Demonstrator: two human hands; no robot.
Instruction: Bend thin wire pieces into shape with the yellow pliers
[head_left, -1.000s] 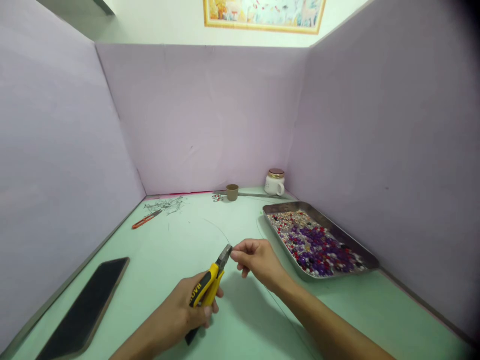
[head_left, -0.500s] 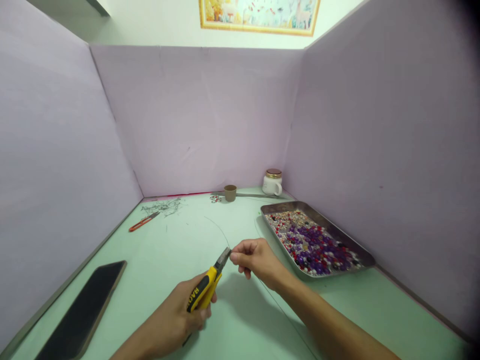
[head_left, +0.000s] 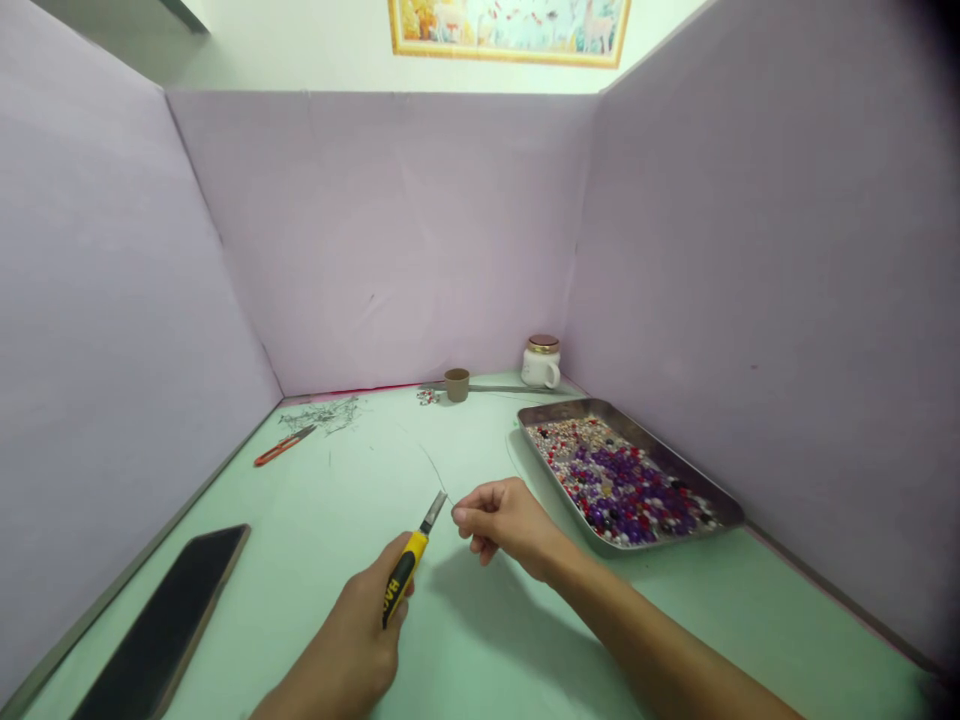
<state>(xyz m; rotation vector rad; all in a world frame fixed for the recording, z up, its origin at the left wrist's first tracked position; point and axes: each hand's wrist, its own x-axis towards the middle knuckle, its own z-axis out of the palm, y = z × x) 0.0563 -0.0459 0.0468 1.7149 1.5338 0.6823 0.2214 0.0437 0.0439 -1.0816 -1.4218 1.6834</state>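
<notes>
My left hand (head_left: 367, 610) is closed around yellow and black pliers (head_left: 409, 565), their jaws pointing up and away from me. Thumb and forefinger of my right hand (head_left: 506, 520) pinch a thin wire (head_left: 433, 465) just right of the plier jaws. From the pinch the wire curves away over the table to the upper left. A small gap shows between jaw tips and fingertips; whether the jaws touch the wire I cannot tell. Right of that hand lies a metal tray (head_left: 559, 492) holding purple, red, white and black beads (head_left: 630, 485).
A phone (head_left: 169, 620) lies at left. Behind it are red-handled thread snips (head_left: 283, 447) and a heap of wire pieces (head_left: 322, 412). At the back stand a small brown cup (head_left: 457, 385), beside little red and white beaded pieces (head_left: 428, 397), and a lidded white mug (head_left: 541, 365). Lilac panels (head_left: 375, 240) enclose three sides.
The pliers have turned and drawn slightly left, away from my right fingertips, and their jaws no longer meet them. My right hand keeps its pinch on the wire.
</notes>
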